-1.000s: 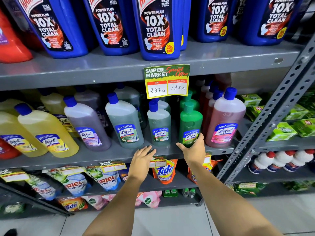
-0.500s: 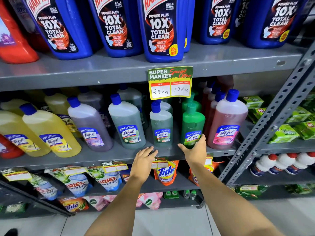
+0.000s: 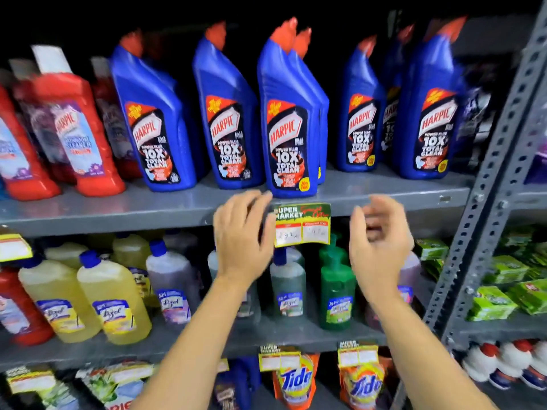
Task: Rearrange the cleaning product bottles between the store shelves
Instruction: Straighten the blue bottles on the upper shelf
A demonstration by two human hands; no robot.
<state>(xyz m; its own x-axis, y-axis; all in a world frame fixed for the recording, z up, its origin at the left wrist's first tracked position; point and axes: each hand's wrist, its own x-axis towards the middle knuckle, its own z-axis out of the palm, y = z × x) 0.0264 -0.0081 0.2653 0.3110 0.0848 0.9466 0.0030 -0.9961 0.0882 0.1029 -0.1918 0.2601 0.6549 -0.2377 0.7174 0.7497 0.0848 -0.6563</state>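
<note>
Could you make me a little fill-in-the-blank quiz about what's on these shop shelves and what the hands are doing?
1. The blue Harpic bottles on the upper shelf have caps coloured ____.
2. The left hand and right hand are both ____, holding nothing.
3. The price tag hangs ____ the two hands.
4. The orange pouches on the lowest shelf read ____.

Missing words: red; open; between; Tide

Upper shelf [image 3: 177,208]: Harpic bottles [image 3: 291,119] in a row, second rank behind. Bathroom-cleaner bottles [image 3: 80,137] at left end. Price tag [image 3: 302,224] on shelf edge, between left hand [image 3: 241,235] and right hand [image 3: 377,244]. Shelf below: Lizol bottles [image 3: 114,297]. Lowest: Tide pouches [image 3: 294,380], seemingly hanging; view blurred.
</note>
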